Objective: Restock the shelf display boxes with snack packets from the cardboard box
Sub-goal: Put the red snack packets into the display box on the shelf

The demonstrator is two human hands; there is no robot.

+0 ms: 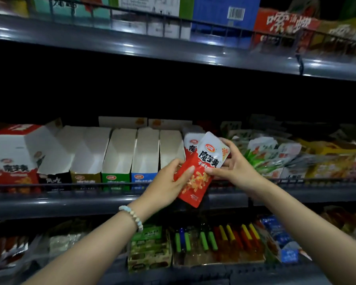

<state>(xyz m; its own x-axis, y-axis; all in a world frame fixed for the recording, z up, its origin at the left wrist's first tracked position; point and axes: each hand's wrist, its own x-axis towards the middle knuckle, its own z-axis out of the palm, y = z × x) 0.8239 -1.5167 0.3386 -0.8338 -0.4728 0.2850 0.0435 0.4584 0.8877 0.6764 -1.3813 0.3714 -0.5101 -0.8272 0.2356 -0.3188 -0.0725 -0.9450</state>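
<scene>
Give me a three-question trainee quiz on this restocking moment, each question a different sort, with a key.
1. True or false: the green-fronted white cardboard display box is full of packets.
2. Which holds the red-and-white foil snack packet? A) the left hand and the right hand together; B) left hand alone; C) right hand alone.
3. Fill in: the pale beaded bracelet sits on the ___ wrist.
Key: 1 false, it is empty; 2 A; 3 left.

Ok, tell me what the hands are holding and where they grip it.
Both hold one red-and-white snack packet: left hand grips its red left edge, right hand pinches its right edge.
</scene>
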